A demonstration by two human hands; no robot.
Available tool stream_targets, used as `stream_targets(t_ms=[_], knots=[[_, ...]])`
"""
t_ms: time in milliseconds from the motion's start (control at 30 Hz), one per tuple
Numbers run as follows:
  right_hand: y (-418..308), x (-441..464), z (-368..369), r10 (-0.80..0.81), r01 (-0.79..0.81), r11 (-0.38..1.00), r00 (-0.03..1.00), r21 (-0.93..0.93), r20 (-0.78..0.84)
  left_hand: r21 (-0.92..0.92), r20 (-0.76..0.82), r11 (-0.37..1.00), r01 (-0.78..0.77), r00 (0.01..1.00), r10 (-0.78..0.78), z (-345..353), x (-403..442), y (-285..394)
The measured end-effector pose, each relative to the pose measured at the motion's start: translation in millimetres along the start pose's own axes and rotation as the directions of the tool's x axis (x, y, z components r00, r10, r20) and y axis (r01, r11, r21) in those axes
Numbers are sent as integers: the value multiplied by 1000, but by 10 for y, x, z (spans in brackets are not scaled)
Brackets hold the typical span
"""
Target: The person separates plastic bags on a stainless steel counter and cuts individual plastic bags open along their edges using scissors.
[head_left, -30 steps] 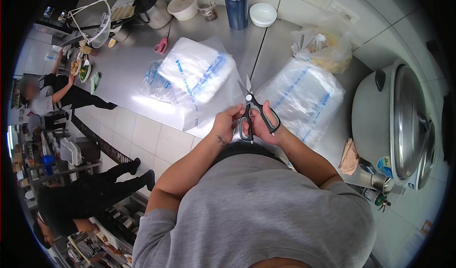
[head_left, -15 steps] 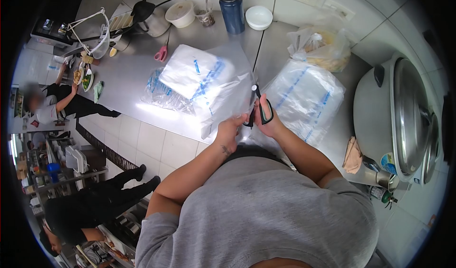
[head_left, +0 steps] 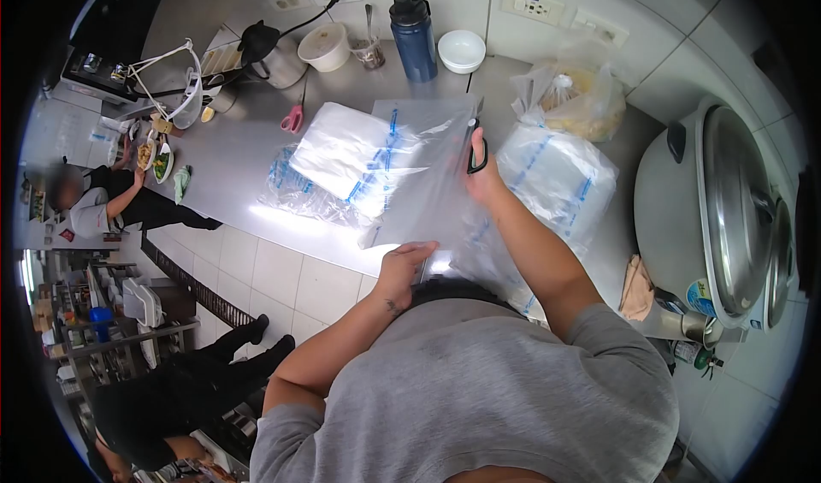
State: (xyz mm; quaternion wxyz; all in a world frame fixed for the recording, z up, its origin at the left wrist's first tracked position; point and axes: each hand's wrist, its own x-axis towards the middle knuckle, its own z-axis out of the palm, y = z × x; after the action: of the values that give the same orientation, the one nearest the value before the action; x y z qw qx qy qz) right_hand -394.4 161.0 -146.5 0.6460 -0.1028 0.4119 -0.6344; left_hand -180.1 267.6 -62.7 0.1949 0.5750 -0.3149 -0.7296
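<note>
My right hand [head_left: 484, 179] grips black-handled scissors [head_left: 479, 157] at the right edge of a clear plastic bag [head_left: 419, 179]; the blades are mostly hidden. My left hand [head_left: 409, 269] is at the bag's near edge, its fingers closed on the plastic close to my waist. Beneath and left of this bag lies a folded stack of plastic bags [head_left: 338, 154] with blue print. A second stack of bags [head_left: 560, 179] rests to the right of my right hand.
Pink scissors [head_left: 292, 120], a kettle [head_left: 275, 59], a lidded tub [head_left: 323, 48], a blue bottle [head_left: 414, 42] and a white bowl [head_left: 462, 51] stand behind. A tied bag of food [head_left: 569, 98] and a large cooker [head_left: 684, 201] are right. Two people work at left.
My right hand has moved away from me with the scissors, along the bag's right edge. My left hand has shifted slightly toward me, and the hands are farther apart.
</note>
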Motion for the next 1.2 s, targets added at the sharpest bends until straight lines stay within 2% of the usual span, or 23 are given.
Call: stream_targets(t_ms=[67,167,333,433,533,567,633,667,700,733,800,833,867,900,933,967,1000,1033,1067,1100,1133,1167,1200], knots=[[53,116,-69,20,-19,999,999,-35,28,10,-3,998,-60,998,60,-83,49,-53],[175,230,-29,19,-19,999,1000,-29,17,-41,-103,995,-92,991,87,3,-16,31],[273,296,191,-80,80,997,997,-18,-16,-35,-97,995,-93,991,89,-31,49,-43],[235,272,236,-39,39,999,999,-21,-11,-53,-104,992,-115,989,109,-46,36,-33],[180,376,216,-31,32,984,999,173,-10,-14,-34,994,-105,994,104,-137,37,-193],[116,426,177,-52,55,985,998,161,-24,13,2,995,-94,996,94,-193,62,-288],[-61,518,92,-95,102,985,994,138,-53,-4,-43,998,-57,997,57,-352,152,-383],[-118,546,70,-191,193,979,981,60,-40,-12,-65,999,-37,997,36,-452,176,-414],[-165,510,40,-163,163,987,985,-13,-49,-10,-123,999,-53,991,51,-484,87,-224],[-220,449,7,-135,129,988,989,-87,-61,71,-148,989,-126,980,135,-630,125,-191],[-331,261,-31,-88,72,967,995,-246,-55,417,-184,898,-142,954,236,-1153,355,-243],[-355,90,-62,-63,47,943,997,-329,-38,560,-141,820,-121,961,238,-1427,420,-233],[-364,-106,-105,-32,18,912,999,-410,-26,648,-129,761,-19,982,134,-1879,661,-373],[-367,-317,-159,2,-6,893,1000,-450,-10,858,-251,481,179,964,91,-1942,534,-153],[-379,-525,-209,33,-26,873,999,-487,6,927,-361,168,335,920,155,-1976,451,-26],[-389,-722,-251,64,-46,852,998,-521,16,885,-465,152,440,824,323,-1864,307,76],[-400,-916,-278,74,-52,846,997,-531,19,840,-494,150,521,622,607,-1472,100,277],[-412,-1097,-297,83,-59,839,996,-541,21,933,-338,182,311,580,741,-1312,142,366],[-399,-1240,-331,96,-67,833,995,-549,23,980,-70,162,-119,555,829,-1134,211,466],[-368,-1345,-376,104,-77,833,994,-549,18,944,214,-71,-323,435,874,-1016,464,330],[-349,-1424,-413,106,-79,833,994,-548,18,826,360,-18,-564,501,787,-799,554,295],[-338,-1495,-440,106,-79,833,994,-547,18,772,488,-57,-633,533,691,-621,639,236],[-355,-1566,-440,112,-77,827,993,-556,29,725,545,-53,-687,525,654,-552,813,85]])
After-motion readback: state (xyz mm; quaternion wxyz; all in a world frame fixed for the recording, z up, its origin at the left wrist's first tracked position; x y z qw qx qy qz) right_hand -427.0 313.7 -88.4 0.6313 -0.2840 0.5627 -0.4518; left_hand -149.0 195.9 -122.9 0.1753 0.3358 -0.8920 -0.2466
